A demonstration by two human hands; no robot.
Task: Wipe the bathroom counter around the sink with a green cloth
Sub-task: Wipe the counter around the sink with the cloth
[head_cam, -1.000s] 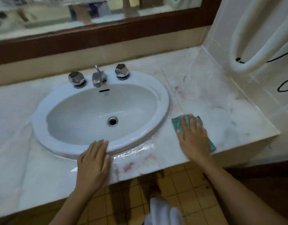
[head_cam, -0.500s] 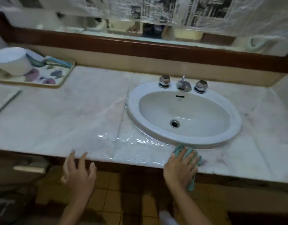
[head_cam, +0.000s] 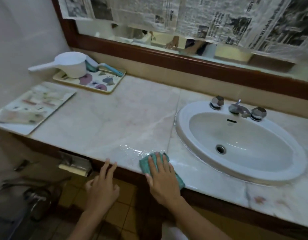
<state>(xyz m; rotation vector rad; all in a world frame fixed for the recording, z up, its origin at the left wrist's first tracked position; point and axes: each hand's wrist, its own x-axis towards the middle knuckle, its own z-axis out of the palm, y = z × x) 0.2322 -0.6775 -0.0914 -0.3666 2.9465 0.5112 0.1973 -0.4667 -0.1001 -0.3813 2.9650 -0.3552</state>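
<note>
Table (head_cam: pixel 115 118): pale marble slab, faint pink-grey veining, polished. A seam runs near to far just left of the sink. Dark wood edge under the near lip.

Sink (head_cam: pixel 182 122): white glazed oval, set into the table's right half, broad rounded rim. Round metal drain (head_cam: pixel 220 149) at the bottom of the bowl. Chrome faucet (head_cam: pixel 238 109) at the far rim, between two faceted metal knobs (head_cam: pixel 217 102).

Green cloth (head_cam: pixel 144 164): teal-green, coarse woven texture, folded into a small pad. It lies flat on the table's near edge, just left of the sink, one corner hanging off the lip. A glossy water film (head_cam: pixel 132 151) touches its far-left side.

Right hand (head_cam: pixel 162 181): palm down on the cloth. Grip flat, fingers straight and together, pressing, not curled round it.

Left hand (head_cam: pixel 102 187): grip wide, fingers spread and straight, holding nothing. Fingertips touch the table's near edge, left of the cloth.

Far left: rectangular floral tray (head_cam: pixel 97 82) carrying a white plastic dipper (head_cam: pixel 71 64) with a long handle. Nearer, a flat pale printed board (head_cam: pixel 33 106) overhangs the table's left end.

Reddish stains (head_cam: pixel 259 200) on the marble near right. Mirror (head_cam: pixel 167 54) in a dark wood frame, crinkled newspaper (head_cam: pixel 201 14) over its top.
</note>
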